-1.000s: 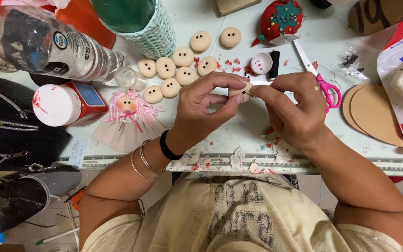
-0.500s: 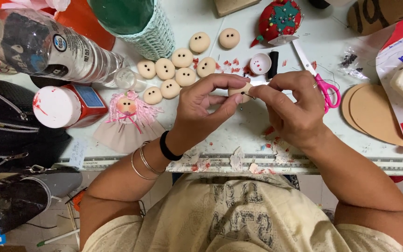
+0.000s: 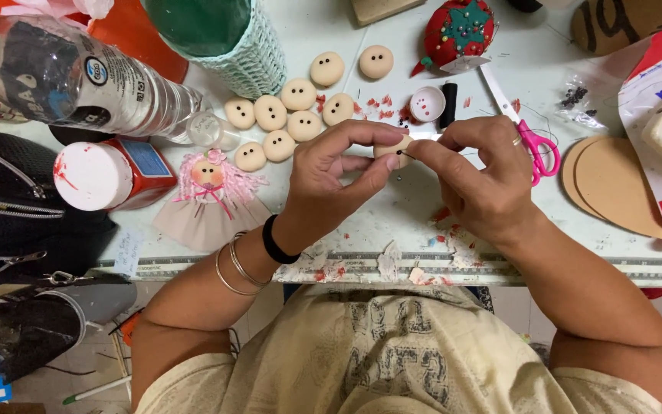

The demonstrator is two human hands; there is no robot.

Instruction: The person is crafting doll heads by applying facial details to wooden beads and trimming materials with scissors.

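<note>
Your left hand (image 3: 331, 180) pinches a small beige doll head (image 3: 394, 147) between thumb and fingertips, holding it up just above the table. Your right hand (image 3: 484, 176) is closed in a fine pinch against the head's right side, where a tiny black bead or pin head (image 3: 401, 152) sits at the fingertips; whether it holds a needle I cannot tell. Compared with half a second ago, both hands have barely shifted, the head stays between them, and the right fingertips have drawn in closer to its face, so the small detail work on this head looks to be still under way.

Just beyond the hands, a cluster of finished beige heads (image 3: 285, 115) with two dark eyes lies on the pale table (image 3: 423, 207). A pink-haired doll (image 3: 208, 195) lies to the left, and pink-handled scissors (image 3: 526, 130) lie to the right beside a red pincushion (image 3: 461, 27).
</note>
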